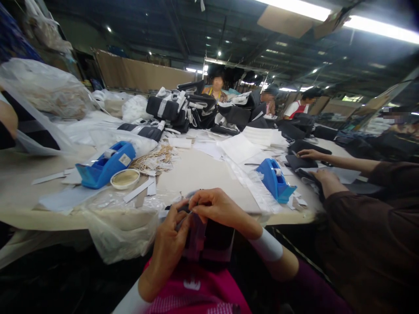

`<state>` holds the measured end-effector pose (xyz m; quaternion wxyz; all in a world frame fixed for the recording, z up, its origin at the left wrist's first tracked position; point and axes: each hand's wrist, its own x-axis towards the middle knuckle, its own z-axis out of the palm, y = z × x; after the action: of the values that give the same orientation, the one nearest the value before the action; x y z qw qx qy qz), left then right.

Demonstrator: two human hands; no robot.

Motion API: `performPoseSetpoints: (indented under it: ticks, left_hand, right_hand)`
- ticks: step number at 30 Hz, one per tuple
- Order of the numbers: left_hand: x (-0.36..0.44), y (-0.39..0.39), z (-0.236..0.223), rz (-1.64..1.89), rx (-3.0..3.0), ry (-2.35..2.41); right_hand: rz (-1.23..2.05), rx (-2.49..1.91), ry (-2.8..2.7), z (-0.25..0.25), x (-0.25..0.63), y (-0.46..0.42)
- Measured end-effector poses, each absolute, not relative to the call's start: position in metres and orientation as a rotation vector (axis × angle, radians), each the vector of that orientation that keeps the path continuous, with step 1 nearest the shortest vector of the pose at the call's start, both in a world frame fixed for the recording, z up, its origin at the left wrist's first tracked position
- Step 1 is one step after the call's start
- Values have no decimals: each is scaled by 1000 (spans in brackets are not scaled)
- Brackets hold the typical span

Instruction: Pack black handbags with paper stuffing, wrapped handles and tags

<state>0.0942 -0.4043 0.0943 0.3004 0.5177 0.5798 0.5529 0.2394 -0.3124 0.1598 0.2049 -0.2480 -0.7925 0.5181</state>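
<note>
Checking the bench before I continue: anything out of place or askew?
Yes: plastic droops over the front edge of the table near the left hand, and might snag. Paper scraps lie loose by the right tape dispenser.

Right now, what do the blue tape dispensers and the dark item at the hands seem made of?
Left dispenser and right dispenser: probably hard plastic, smooth, slight sheen, moulded edges. Dark item: perhaps matte fabric, showing little shine; dimness leaves it open.

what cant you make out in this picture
All in the head view:
- what lies between the left hand and right hand: covered by both
- upper part of the black item: behind both hands
- print on the label of the left tape dispenser: too small, blurred
- person at left: cut off by picture edge
</note>
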Motion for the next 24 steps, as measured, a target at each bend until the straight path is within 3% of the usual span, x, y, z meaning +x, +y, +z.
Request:
performPoseSetpoints:
  ticks: [10, 13, 17, 21, 24]
  left_hand:
    - [99, -398, 103, 1414, 659, 1010]
    - [101, -399, 103, 1462, 686, 1042]
    - [106, -403, 105, 1496, 817, 1149]
    - [115, -406, 107, 1530, 782, 1146]
    - [119, -404, 107, 1524, 697, 1076]
  right_hand:
    - [654, -686, -2515, 128, 259, -320]
    - [584, -849, -2483, 124, 268, -329]
    - [1175, -936, -2011, 121, 267, -352]
    - [1965, -708, -1417, 113, 253, -363]
    - [2284, -508, -1073, 107, 243, -356]
